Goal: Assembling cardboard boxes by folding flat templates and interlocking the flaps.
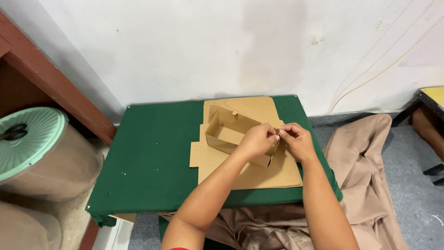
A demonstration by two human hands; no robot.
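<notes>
The half-folded cardboard box [233, 134] sat on a stack of flat cardboard sheets [259, 173] near the middle of the green worktop [152, 157]. You had it by its near right corner: your left hand [257, 141] was closed over the end wall, and your right hand [297, 140] pinched what looked like a small flap there, though the fingers hid the fold itself. The box looked light and thin-walled, stiff along its creases but easy to crush or tear, so a hold at the folded corners and edges, not mid-panel, would have suited it. At nine o'clock stood a tub with a pale green lid [27, 139]; from three to six o'clock lay tan cloth [365, 180].
</notes>
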